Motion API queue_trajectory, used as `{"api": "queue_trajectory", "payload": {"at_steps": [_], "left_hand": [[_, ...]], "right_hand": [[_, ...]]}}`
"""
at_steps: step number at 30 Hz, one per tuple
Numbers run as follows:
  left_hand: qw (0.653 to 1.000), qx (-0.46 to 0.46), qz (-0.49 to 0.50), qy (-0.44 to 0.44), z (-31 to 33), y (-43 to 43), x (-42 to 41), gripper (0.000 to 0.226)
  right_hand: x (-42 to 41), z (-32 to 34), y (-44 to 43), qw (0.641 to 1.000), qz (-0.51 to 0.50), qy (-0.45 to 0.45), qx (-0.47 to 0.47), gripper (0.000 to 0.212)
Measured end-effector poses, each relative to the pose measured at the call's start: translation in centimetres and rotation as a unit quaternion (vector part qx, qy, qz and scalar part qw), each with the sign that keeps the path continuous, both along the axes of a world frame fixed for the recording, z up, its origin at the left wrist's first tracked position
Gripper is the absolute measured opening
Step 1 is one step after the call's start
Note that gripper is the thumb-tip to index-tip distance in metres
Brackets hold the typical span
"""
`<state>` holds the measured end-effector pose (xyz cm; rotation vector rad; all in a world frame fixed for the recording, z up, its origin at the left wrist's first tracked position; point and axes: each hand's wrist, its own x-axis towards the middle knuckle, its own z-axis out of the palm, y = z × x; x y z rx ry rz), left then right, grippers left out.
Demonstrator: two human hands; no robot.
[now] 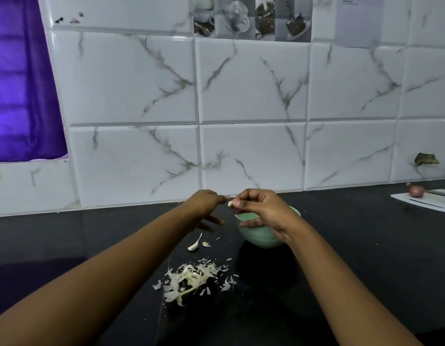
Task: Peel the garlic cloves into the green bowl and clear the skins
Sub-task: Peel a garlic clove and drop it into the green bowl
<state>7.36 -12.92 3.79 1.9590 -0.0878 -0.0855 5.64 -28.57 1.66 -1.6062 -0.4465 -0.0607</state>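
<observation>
Head view: the right hand (263,211) pinches a small pale garlic clove (230,203) just above the round green bowl (260,236) on the black counter (366,245). The left hand (204,207) meets the clove from 9 o'clock; I cannot tell whether it grips anything. Papery white skins (189,278) are heaped at the bowl's 7 o'clock.

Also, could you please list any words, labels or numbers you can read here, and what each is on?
Pale grey panel, top right: a few lines of small dark print at its top, too small and blurred to read.
Picture tiles of cups: no writing visible.
Green bowl and white board: no writing visible.
</observation>
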Motion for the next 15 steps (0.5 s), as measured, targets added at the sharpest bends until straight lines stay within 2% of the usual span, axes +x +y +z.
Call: {"api": "queue_trajectory", "payload": {"at_steps": [3,5,7,11,15], "left_hand": [[0.997,0.002,-0.019,0.074,-1.4,-2.8,1.0,0.037],[0.996,0.004,-0.024,0.090,-2.6,-4.3,1.5,0.033],[0.998,0.005,-0.010,0.064,-3.7,-4.9,1.8,0.030],[0.999,0.002,0.014,-0.033,-5.0,-4.2,1.5,0.026],[0.994,-0.001,0.026,-0.104,-5.8,-3.5,0.2,0.031]], "right_hand": [[0.4,0.2,-1.2,0.996,-0.075,-0.038,-0.013,0.003],[0.6,0.3,-1.9,0.993,-0.111,-0.049,-0.013,0.005],[0.8,0.4,-2.6,0.987,-0.145,-0.054,-0.034,0.005],[1.4,0.2,-3.7,0.964,-0.204,-0.062,-0.157,0.005],[1.9,-0.1,-4.3,0.949,-0.213,-0.052,-0.228,0.010]]}}
